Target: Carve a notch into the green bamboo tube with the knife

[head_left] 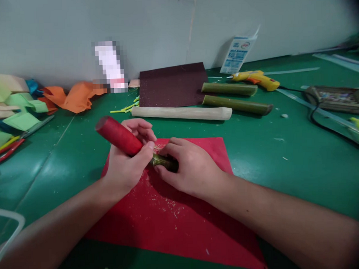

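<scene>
A thick red cylindrical handle (119, 134) rests in my left hand (127, 163), slanting down toward the right. Its working end is hidden behind my fingers, so the kind of tool does not show. My right hand (195, 167) is wrapped round a short dark green bamboo piece (166, 162), whose left end meets the tool and my left thumb. Both hands are over a red sheet (171, 236), close together. Fine pale shavings (170, 205) are scattered across that sheet, some of them by my fingertips.
Behind lie a peeled pale bamboo stick (181, 113), split green bamboo halves (237, 105), a dark sheet (172, 85) and a yellow glue gun (257, 79) with a black cord. Red-handled scissors (17, 144) and orange paper (78, 97) lie left. A wooden tray (337, 99) stands right.
</scene>
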Tool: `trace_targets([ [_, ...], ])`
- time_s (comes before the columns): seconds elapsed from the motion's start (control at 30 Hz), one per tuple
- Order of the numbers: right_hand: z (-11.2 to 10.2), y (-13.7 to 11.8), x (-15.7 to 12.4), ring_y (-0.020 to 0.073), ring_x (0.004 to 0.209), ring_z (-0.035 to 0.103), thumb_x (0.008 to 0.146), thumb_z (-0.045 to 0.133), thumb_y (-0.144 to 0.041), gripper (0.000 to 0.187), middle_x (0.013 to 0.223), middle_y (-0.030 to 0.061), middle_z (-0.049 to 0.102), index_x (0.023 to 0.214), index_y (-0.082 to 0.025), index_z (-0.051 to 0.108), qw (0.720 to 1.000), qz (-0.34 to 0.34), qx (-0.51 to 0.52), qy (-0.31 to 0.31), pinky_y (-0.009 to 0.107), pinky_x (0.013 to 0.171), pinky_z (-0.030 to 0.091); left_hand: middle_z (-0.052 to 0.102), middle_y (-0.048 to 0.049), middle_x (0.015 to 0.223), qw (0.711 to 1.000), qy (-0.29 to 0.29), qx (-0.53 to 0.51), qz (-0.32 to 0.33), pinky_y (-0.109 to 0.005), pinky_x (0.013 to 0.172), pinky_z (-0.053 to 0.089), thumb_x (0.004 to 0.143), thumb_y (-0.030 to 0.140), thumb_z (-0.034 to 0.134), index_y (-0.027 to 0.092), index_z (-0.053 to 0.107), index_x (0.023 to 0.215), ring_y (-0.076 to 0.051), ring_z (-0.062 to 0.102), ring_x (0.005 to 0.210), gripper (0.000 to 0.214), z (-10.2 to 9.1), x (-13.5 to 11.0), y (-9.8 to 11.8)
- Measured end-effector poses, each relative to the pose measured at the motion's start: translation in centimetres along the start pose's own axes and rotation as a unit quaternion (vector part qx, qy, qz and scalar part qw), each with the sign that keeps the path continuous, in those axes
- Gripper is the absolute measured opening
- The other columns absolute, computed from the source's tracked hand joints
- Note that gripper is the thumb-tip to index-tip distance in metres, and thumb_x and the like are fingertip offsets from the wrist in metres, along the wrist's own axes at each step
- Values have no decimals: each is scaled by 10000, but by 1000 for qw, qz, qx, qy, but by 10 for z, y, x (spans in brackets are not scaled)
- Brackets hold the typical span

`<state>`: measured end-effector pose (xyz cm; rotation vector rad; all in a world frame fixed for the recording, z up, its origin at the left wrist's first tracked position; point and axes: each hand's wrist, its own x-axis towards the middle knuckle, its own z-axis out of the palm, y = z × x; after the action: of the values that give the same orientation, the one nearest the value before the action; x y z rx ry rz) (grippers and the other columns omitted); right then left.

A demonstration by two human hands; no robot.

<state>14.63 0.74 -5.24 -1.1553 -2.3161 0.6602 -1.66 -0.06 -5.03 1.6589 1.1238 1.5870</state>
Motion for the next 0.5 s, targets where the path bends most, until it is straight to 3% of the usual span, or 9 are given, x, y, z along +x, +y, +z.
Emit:
trace_targets([
  [0.13, 1, 1, 0, 157, 746, 522, 814, 600, -306, 173, 814, 40, 580, 862, -153, 666, 1000, -9, -3, -3, 292, 652, 403, 670, -9, 846, 997, 10, -74, -21, -275, 673, 513, 773, 177, 726, 222, 572, 1106, -136, 605, 695, 370, 2, 5, 2],
  [0.3, 1, 2, 0, 147, 734, 519, 812, 612, -307, 155, 809, 36, 589, 811, -156, 648, 1000, -5, 5, 3, 284, 640, 396, 667, -25, 778, 986, 20, -166, -23, -302, 572, 517, 857, 201, 620, 205, 592, 1007, -148, 613, 562, 153, 7, 6, 13],
  [0.5, 2, 1, 0, 151, 739, 521, 775, 584, -283, 172, 825, 37, 585, 873, -163, 657, 1000, -4, 5, 3, 286, 642, 409, 551, 42, 564, 975, 91, -200, -35, -210, 383, 374, 806, 126, 567, 208, 567, 867, -95, 492, 380, 102, 21, 7, 11],
])
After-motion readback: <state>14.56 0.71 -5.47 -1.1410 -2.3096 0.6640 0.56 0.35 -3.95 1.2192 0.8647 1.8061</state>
